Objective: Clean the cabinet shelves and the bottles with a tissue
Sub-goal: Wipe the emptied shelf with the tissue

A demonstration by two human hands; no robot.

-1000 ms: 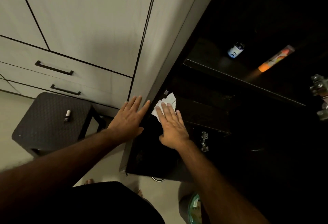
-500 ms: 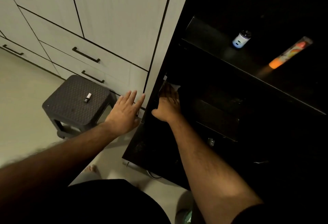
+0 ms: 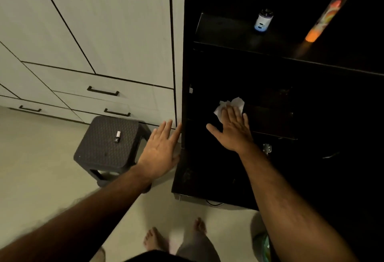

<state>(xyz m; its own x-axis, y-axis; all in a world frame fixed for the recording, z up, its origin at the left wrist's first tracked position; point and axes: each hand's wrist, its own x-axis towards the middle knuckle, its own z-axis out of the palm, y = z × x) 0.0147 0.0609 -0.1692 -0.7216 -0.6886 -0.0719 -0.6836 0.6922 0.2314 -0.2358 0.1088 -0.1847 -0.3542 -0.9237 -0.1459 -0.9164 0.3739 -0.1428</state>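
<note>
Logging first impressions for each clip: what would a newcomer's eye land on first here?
The white tissue, bright against the dark cabinet shelf, pressed flat under the right hand. Next, the glowing orange tube and a small blue-labelled bottle on the shelf above.

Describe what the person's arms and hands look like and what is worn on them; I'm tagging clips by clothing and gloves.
Both forearms are bare up to the frame edge: no sleeves in view. The left hand and right hand wear no gloves, and no rings, watch or wristband can be made out in the dim light. Both forearms show hair. No markings visible.
</note>
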